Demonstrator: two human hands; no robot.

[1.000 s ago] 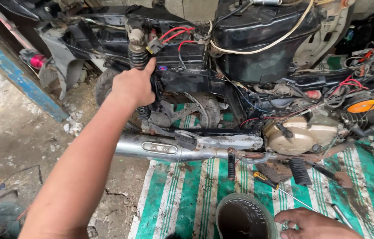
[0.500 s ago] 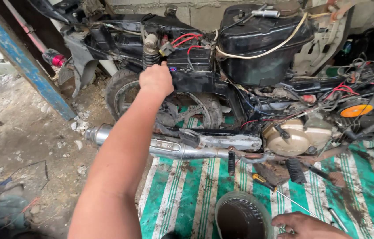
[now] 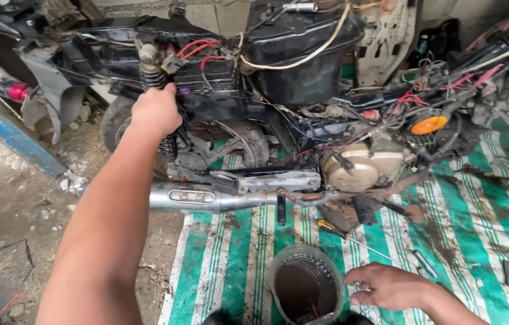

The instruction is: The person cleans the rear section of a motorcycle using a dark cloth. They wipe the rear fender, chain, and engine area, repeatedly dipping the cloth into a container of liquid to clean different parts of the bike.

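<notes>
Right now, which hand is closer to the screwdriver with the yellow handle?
Right. The right hand rests on the mat just below the screwdriver; the left hand is up on the motorbike's rear spring.

One motorcycle (image 3: 278, 96), one exhaust pipe (image 3: 206, 198), one screwdriver (image 3: 351, 238), one container (image 3: 305, 283), two hands.

This is a rough motorcycle repair place: a stripped motorcycle (image 3: 278, 102) with loose wires stands on a dirty striped mat (image 3: 465, 222), a screwdriver (image 3: 351, 238) beside it, dirt ground (image 3: 8, 198) around.
</notes>
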